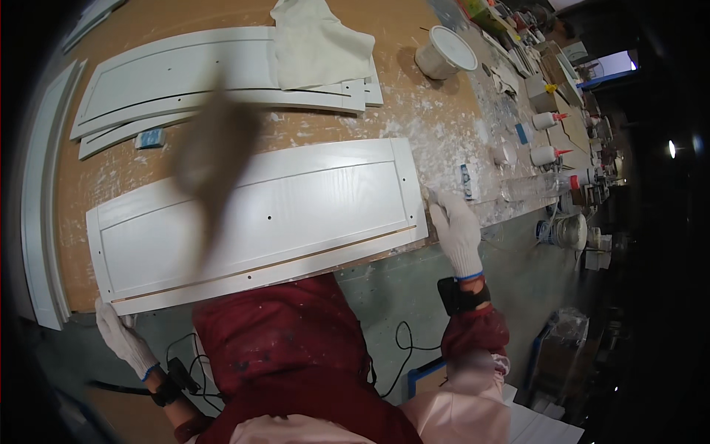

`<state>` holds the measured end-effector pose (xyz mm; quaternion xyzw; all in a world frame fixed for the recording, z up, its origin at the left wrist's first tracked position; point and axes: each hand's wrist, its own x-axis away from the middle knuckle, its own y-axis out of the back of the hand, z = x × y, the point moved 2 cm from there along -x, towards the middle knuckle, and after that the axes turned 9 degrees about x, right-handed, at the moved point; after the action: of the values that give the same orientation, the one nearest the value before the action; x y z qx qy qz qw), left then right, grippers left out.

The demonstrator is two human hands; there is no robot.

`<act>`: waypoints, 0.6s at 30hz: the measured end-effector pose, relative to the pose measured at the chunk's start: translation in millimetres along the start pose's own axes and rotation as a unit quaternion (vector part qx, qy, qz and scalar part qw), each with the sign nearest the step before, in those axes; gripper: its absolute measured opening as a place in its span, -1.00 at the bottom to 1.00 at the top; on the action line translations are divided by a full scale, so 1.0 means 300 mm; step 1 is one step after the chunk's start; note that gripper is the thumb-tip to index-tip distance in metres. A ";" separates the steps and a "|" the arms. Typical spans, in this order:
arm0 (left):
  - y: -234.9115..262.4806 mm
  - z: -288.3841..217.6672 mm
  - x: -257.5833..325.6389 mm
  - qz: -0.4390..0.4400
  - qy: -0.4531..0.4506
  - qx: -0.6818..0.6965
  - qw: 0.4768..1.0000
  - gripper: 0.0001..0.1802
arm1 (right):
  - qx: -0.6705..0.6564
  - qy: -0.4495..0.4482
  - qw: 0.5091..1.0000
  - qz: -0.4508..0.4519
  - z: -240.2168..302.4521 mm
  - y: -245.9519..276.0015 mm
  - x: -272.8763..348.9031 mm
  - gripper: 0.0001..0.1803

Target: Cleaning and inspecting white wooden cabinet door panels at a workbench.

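A woodworking or finishing workshop: a paint-spattered fibreboard workbench (444, 111) fills the frame's centre, carrying white-painted cabinet door panels (259, 214), a white tub (444, 52) at upper centre, and glue bottles (546, 120) amid clutter at upper right.

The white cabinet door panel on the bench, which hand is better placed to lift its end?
Both hands grip it: the left hand at the near-left corner of the white panel, the right hand at the right end. Neither looks better placed.
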<state>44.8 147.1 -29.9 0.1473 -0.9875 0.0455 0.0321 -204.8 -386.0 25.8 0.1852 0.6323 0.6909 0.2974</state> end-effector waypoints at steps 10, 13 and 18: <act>-0.021 -0.004 0.008 0.005 0.021 -0.045 0.999 -0.68 | 0.059 0.261 0.961 -0.070 0.119 -0.042 -0.363 -0.76; -0.050 -0.024 0.026 -0.018 0.004 -0.052 0.998 -0.68 | 0.128 0.270 0.954 0.014 0.101 -0.033 -0.273 -0.82; -0.022 -0.010 0.005 -0.006 0.010 -0.062 0.998 -0.66 | 0.087 0.313 0.944 0.065 0.040 0.044 -0.019 -0.79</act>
<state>45.4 140.8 -26.1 0.1509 -0.9871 -0.0149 0.0510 -195.3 -380.9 41.0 0.0253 0.7378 0.6742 0.0221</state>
